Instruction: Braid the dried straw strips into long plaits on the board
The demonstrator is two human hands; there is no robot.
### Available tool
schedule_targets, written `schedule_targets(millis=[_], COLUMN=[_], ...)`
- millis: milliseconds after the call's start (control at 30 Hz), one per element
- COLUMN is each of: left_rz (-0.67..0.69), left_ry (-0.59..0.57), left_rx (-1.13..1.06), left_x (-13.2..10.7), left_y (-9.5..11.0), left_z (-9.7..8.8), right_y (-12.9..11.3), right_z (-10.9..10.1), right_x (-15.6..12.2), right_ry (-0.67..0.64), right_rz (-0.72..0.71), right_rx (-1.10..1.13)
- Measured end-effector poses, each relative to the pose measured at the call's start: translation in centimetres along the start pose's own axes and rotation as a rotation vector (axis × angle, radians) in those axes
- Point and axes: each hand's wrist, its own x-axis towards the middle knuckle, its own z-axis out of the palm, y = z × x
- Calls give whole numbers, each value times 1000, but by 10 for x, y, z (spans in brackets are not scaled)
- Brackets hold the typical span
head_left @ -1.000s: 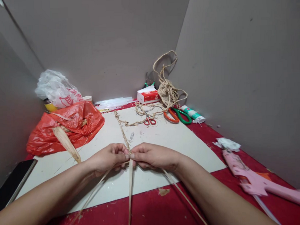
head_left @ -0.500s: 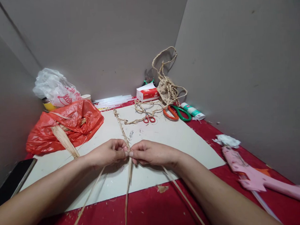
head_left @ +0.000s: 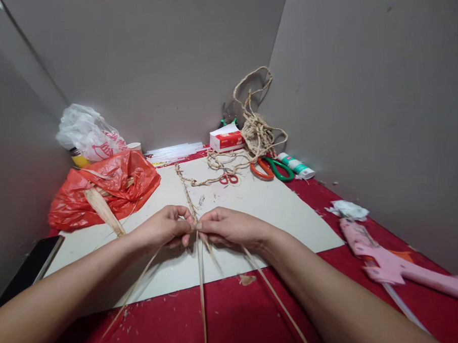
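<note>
Plant-fibre braid (head_left: 188, 194), its far length on the white board (head_left: 261, 210), its near end between the hands. I see the left hand (head_left: 166, 227) and right hand (head_left: 233, 228) pinching that end, thumbs meeting; the fingers beneath are probably curled, though hidden. Within the last half second a short strand (head_left: 212, 252) has swung rightward, clear of the central strand (head_left: 202, 299), which I read as strands being re-laid. Beyond lie red-handled scissors (head_left: 224, 180) and heaped rope (head_left: 258, 135).

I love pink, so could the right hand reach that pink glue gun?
Probably yes: the pink glue gun lies uncovered, nothing seen blocking it, though the right hand would first have to release the straw braid.
</note>
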Motion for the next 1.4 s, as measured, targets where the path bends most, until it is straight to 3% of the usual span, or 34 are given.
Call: schedule_targets(millis=[200, 333, 500, 733, 1100, 1400], left_rz=[-63, -83, -118, -101, 10, 17], left_ry=[-80, -72, -22, -21, 195, 256], left_rx=[-105, -169, -221, -199, 33, 169], left_x=[1, 2, 1, -7, -21, -21], left_y=[-5, -8, -9, -7, -14, -6], left_z=[-2, -5, -3, 6, 24, 27], right_y=[7, 7, 4, 7, 15, 9], right_z=[2, 5, 10, 10, 20, 32], right_x=[3, 4, 3, 7, 10, 9], right_ry=[101, 186, 221, 92, 13, 182], right_rz=[-86, -105, -56, 33, -24, 27], right_rx=[-231, -328, -113, 137, 198, 266])
